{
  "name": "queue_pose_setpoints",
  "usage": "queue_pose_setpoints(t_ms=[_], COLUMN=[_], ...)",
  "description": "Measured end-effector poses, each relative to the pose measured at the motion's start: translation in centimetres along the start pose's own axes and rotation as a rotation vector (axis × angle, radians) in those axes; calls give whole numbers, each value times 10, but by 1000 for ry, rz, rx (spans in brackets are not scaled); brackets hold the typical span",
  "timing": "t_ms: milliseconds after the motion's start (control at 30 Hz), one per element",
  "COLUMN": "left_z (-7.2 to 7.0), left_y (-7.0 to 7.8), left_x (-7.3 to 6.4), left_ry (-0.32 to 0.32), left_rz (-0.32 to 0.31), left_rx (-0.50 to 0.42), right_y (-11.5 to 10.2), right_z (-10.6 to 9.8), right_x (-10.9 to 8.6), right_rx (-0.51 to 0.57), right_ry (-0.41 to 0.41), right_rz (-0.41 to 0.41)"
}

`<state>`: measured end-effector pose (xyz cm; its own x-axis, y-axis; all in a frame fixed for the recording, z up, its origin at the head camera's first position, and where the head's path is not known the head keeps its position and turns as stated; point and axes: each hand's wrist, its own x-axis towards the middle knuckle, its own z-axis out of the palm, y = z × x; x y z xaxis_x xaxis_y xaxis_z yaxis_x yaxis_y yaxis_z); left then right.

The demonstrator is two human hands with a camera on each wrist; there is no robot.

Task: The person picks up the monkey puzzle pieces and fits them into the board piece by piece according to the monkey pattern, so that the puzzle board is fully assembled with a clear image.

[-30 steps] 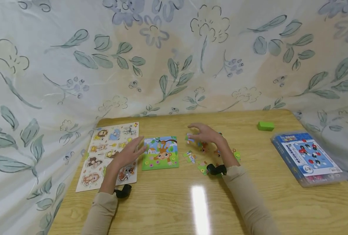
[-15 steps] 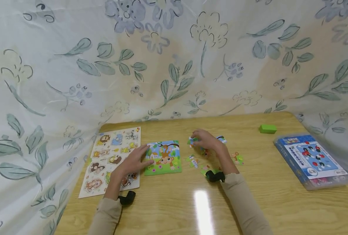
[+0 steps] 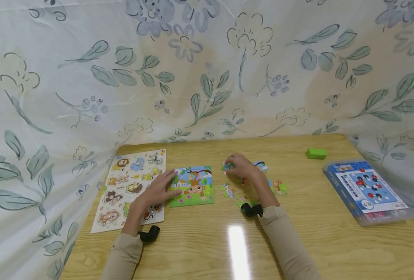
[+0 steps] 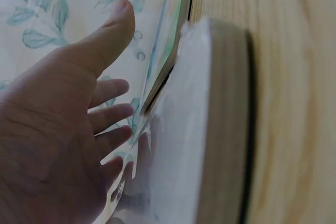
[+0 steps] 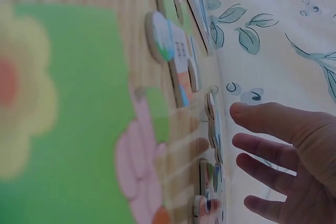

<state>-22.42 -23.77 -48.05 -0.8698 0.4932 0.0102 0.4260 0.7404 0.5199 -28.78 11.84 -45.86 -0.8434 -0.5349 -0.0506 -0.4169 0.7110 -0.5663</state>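
My left hand (image 3: 156, 190) hovers at the left edge of a square monkey picture (image 3: 194, 196), fingers spread and thumb out. In the left wrist view its fingers (image 4: 113, 113) look relaxed and hold nothing. Partly under that hand lies an animal peg-puzzle board (image 3: 100, 204). To the right, my right hand (image 3: 243, 168) hangs over loose jigsaw pieces, its fingertips near a small piece at the far left of the group. From the right wrist, the fingers (image 5: 268, 153) appear loosely bent and apart from the pieces. A house piece (image 5: 178, 51) lies flat there; the hand hides others.
On the right side of the wooden table (image 3: 200, 249) stands a blue boxed set (image 3: 367, 190) with a molecule picture. A green block (image 3: 316, 153) sits behind it. Floral cloth (image 3: 207, 77) hangs along the table's back and sides.
My right hand has come down toward the pieces, its fingers drawing closer together. My left hand has shifted slightly right and down to the monkey picture's edge. The head view tilted a little.
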Motion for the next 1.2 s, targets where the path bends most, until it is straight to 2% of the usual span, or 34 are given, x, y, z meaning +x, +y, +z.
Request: queue_pose_setpoints(t_ms=[167,333,567,800,1000,1200], left_z=[8,13,13,12,9,8], left_y=[-3,-7,-10,-16,-19,-21], left_x=[1,2,2,1,-1,-3], left_ry=[51,99,169,137,110,53], left_rz=[30,46,48,42,56,63], left_rx=[26,91,165,217,212,229], right_y=[1,0,-2,0,2,3], right_z=[0,0,0,0,2,5], right_x=[-1,-2,-3,-2,1,0], right_rx=[-6,-5,-92,-91,-71,-66], right_ry=[3,-9,12,21,16,14], right_rz=[-8,1,-19,11,30,45])
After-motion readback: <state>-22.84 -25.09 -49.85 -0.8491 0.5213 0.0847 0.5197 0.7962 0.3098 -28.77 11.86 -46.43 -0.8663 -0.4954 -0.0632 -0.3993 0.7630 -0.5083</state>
